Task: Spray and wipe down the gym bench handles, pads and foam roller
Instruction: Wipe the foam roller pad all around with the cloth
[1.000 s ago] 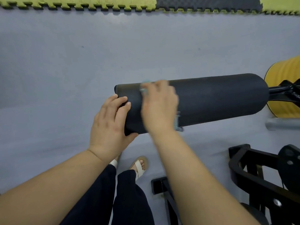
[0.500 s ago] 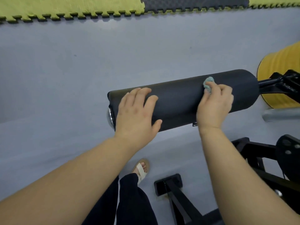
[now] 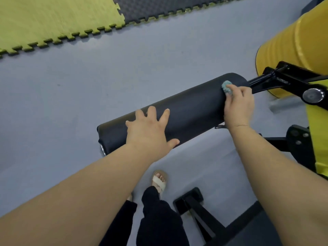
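Observation:
A long black foam roller (image 3: 191, 107) juts out from the bench's black arm (image 3: 284, 82), slanting up to the right. My left hand (image 3: 150, 132) lies flat on the roller near its free end, fingers spread. At the roller's inner end my right hand (image 3: 237, 105) holds a small teal cloth (image 3: 226, 87) against the foam; only a bit of cloth shows above the fingers. A yellow bench pad (image 3: 291, 43) is at the upper right.
Black bench frame pieces (image 3: 200, 208) stand on the grey floor (image 3: 71, 103) at the lower right, near my sandalled foot (image 3: 159, 181). Yellow-green and dark puzzle mats (image 3: 53, 20) border the floor at the top. A round pivot bolt (image 3: 312, 95) sits on the arm.
My right hand slid the cloth along the roller from its free end to the inner end. My left hand shifted from gripping the end to lying flat on top.

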Demonstrator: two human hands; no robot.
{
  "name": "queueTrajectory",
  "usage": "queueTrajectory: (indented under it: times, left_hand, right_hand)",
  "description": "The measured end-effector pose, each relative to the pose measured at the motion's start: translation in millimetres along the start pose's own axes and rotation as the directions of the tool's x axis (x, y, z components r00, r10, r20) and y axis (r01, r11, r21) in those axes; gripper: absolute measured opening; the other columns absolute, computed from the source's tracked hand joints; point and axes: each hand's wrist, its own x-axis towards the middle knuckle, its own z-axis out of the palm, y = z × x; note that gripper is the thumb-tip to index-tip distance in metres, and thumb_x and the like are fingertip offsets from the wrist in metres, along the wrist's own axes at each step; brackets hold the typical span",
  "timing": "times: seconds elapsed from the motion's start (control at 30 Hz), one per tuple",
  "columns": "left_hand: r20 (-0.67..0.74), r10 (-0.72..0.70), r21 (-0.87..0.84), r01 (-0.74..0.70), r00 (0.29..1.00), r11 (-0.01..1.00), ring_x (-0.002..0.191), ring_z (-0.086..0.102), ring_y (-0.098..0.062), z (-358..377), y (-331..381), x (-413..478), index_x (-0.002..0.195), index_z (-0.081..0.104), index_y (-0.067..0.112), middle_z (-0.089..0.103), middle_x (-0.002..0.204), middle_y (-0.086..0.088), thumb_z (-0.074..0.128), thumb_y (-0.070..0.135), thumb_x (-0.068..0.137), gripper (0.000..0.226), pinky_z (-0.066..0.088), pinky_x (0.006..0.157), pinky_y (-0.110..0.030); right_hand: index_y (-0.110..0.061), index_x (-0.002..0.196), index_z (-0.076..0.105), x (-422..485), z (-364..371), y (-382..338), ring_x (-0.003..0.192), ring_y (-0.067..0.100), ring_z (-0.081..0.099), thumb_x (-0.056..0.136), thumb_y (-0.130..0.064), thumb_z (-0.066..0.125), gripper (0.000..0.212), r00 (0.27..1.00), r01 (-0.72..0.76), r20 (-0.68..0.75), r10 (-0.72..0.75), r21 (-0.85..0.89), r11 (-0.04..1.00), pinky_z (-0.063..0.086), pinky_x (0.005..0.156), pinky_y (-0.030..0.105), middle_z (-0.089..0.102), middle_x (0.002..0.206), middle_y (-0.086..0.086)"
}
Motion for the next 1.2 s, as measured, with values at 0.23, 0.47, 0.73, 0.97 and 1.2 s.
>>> queueTrajectory:
  times: [0.23, 0.47, 0.73, 0.97, 1.2]
  left_hand:
    - [0.110, -0.062, -0.050, 0.068, 0.992, 0.996, 0.121, 0.029, -0.033, -14.3, 1.8, 10.6, 0.141, 0.018, 0.031, 0.026, 0.134, -0.008, 0.037, 0.062, 0.088, 0.065, 0.049, 0.082, -0.047]
    - [0.069, -0.094, -0.047, 0.098, 0.993, 0.994, 0.114, 0.040, -0.026, -35.2, 25.3, 37.5, 0.128, 0.036, 0.018, 0.036, 0.127, -0.007, 0.045, 0.055, 0.089, 0.055, 0.035, 0.073, -0.035]
    - [0.117, -0.187, -0.168, 0.205, 0.975, 0.964, 0.121, 0.034, -0.030, -22.1, 56.1, 53.8, 0.135, 0.028, 0.028, 0.032, 0.132, -0.005, 0.054, 0.070, 0.073, 0.079, 0.043, 0.091, -0.057]
    - [0.018, -0.262, -0.090, 0.263, 0.965, 0.961, 0.121, 0.034, -0.029, -14.6, 62.5, 50.5, 0.139, 0.023, 0.027, 0.030, 0.136, -0.003, 0.059, 0.070, 0.068, 0.090, 0.045, 0.091, -0.051]
    - [0.037, -0.358, -0.247, 0.356, 0.933, 0.901, 0.125, 0.032, -0.029, -14.9, 64.8, 53.4, 0.137, 0.028, 0.033, 0.031, 0.137, -0.002, 0.065, 0.070, 0.062, 0.092, 0.036, 0.101, -0.052]
  right_hand:
    - [-0.012, 0.091, 0.068, -61.5, 11.9, -92.6, 0.064, 0.030, 0.051, 0.084, -0.016, 0.050, 0.020, 0.948, 0.317, -0.001, -0.319, 0.112, 0.942, 0.042, 0.059, 0.034, 0.060, 0.090, 0.015]
    - [-0.018, 0.104, 0.060, 4.3, -1.8, 0.3, 0.064, 0.033, 0.053, 0.087, -0.016, 0.054, 0.018, 0.858, 0.512, -0.007, -0.514, 0.085, 0.855, 0.048, 0.055, 0.039, 0.061, 0.090, 0.017]
    - [-0.012, 0.089, 0.071, 6.2, 6.1, -22.7, 0.067, 0.034, 0.055, 0.083, -0.017, 0.050, 0.022, 0.957, 0.286, 0.004, -0.290, 0.141, 0.948, 0.043, 0.057, 0.034, 0.061, 0.090, 0.017]
    - [-0.015, 0.099, 0.070, 3.6, 2.2, -5.8, 0.064, 0.029, 0.051, 0.078, -0.008, 0.058, 0.024, 0.695, 0.687, 0.024, -0.719, 0.275, 0.673, 0.040, 0.054, 0.033, 0.063, 0.093, 0.013]
    - [-0.014, 0.095, 0.072, 72.0, 0.6, 67.4, 0.077, 0.039, 0.056, 0.088, -0.020, 0.053, 0.021, 0.936, 0.348, -0.009, -0.351, 0.145, 0.926, 0.045, 0.066, 0.041, 0.060, 0.100, 0.017]
